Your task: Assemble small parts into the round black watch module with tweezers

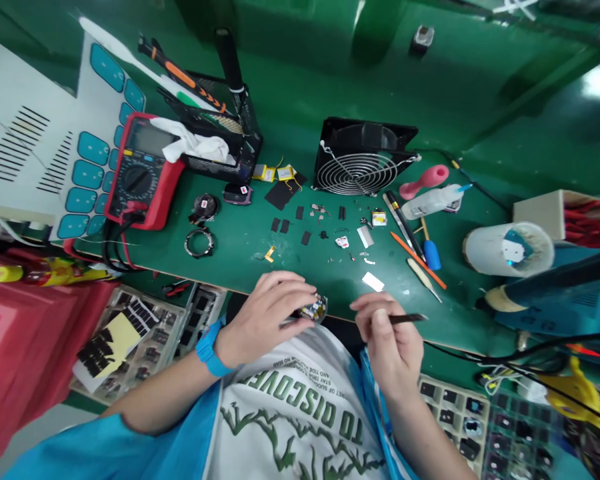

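Note:
My left hand (275, 310), a blue band on its wrist, is closed around a small round electronic device (314, 308) at the front edge of the bench. Bare circuit parts show on the device; my fingers cover the rest of it. To the right, my right hand (387, 333) grips a slim dark tool (407, 319) between thumb and fingers. The tool's end points right, away from the device, and its exact kind is unclear. Just beyond my right hand lies a white rectangular piece (373, 281). A black ring-shaped casing (199, 243) and a small yellow flex piece (270, 253) lie farther left.
A fan (357, 170) stands at the back among scattered small parts. On the left are a red multimeter (143, 177) and a black mesh holder (220, 167). Pens, a blue-handled tool (431, 255), a bottle (433, 202) and a white cup (480, 250) are at right.

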The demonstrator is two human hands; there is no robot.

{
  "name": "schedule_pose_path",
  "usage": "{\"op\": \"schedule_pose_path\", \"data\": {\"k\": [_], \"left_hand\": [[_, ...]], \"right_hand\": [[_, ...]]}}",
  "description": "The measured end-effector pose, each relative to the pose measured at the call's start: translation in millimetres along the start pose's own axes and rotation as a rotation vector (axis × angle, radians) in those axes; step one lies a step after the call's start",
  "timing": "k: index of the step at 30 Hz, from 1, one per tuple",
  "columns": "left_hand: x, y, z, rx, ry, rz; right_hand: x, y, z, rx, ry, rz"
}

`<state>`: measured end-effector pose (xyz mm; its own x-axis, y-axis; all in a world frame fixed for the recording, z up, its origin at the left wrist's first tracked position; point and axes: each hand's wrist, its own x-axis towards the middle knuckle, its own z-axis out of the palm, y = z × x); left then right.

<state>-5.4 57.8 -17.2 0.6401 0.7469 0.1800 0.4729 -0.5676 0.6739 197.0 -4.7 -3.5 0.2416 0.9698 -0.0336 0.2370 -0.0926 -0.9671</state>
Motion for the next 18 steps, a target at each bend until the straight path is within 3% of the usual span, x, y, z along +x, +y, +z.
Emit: {"op": "schedule_pose_path", "data": {"k": [5,8,13,15,18], "left_hand": [[-8,23,-9.0,-0.027,0.050,0.102],[-10,29,-9.9,-0.160,0.084,0.055],[-9,35,-4.5,-0.691,-0.061,-0.357],[-8,38,-0.2,-0.844,-0.035,-0.476],[-8,41,5.9,-0.965,0.055,-0.563]], "right_hand": [[-3,-7,-2,0.023,-0.270,0.187],[-5,-8,1,0.167,-0.355,0.257],[-7,-11,3,0.115,-0.373,0.171],[-6,-13,1,-0.005,-0.335,0.069],[-3,-19,-9,-0.136,-0.173,-0.055]]}}
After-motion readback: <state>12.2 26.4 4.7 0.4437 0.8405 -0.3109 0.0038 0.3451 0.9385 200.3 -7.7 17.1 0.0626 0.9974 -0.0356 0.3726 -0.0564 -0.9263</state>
